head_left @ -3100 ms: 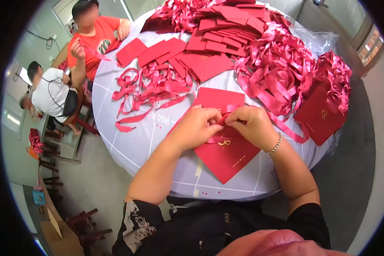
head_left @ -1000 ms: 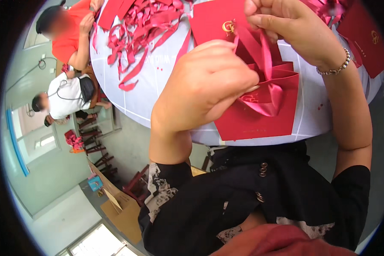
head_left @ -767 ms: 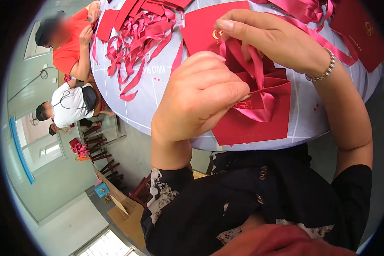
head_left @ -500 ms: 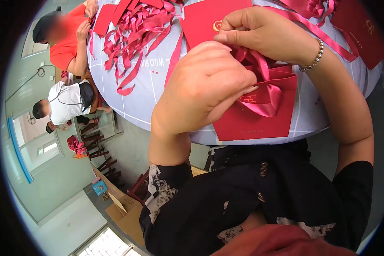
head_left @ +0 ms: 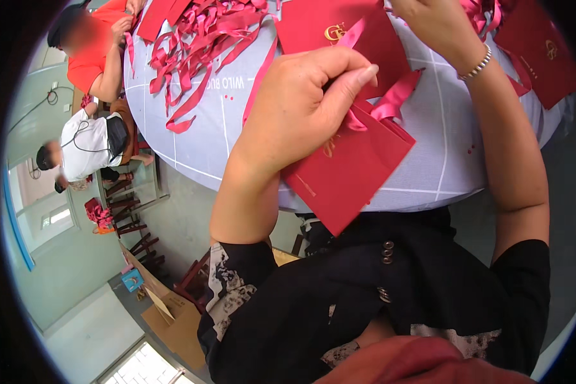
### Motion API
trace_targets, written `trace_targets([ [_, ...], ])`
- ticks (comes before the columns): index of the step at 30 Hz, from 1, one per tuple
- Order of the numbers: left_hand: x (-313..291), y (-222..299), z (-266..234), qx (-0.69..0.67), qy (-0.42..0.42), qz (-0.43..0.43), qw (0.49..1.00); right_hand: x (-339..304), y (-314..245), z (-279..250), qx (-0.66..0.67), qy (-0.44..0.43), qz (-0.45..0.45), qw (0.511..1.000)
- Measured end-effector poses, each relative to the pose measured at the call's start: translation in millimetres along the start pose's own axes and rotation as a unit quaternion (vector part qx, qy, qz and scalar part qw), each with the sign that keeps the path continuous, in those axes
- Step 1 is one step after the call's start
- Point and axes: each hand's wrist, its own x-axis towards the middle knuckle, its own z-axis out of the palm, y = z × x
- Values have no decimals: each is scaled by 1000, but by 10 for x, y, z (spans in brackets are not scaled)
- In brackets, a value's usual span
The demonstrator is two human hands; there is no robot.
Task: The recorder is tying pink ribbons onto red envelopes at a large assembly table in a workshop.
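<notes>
My left hand [head_left: 304, 102] is closed, thumb against forefinger, around a shiny pink ribbon [head_left: 352, 35]. One length of it shows above the knuckles. Below the hand hangs a small red paper bag [head_left: 355, 176] with gold print, tilted so one corner reaches past the table edge. A ribbon loop [head_left: 398, 99] stands at the bag's mouth. My right hand [head_left: 438, 25] is raised at the top edge, apart from the bag. Its fingertips are partly cut off, so whether they hold anything is not visible.
A pale, white-lined cloth covers the round table [head_left: 416, 163]. A heap of pink ribbons [head_left: 201, 48] lies at the far left. Another red bag [head_left: 294, 29] lies behind my left hand, and one more [head_left: 544, 54] at the right. Two people sit at the left; stools [head_left: 125, 205] stand behind them.
My right hand has moved up and away from my left hand. The bag has turned, its lower corner swinging toward me. My left hand still grips the ribbon.
</notes>
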Motion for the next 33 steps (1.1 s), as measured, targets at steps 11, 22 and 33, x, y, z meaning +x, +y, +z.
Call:
trace_targets([
  [11,150,-334,-56,105,236,123,958,-345,-441,144,98,-311,146,934],
  [22,224,-525,-51,123,180,58,974,-308,-360,78,-231,-269,-153,923],
  [33,242,-525,-42,228,198,158,940,-217,-476,-173,-268,-355,-113,889],
])
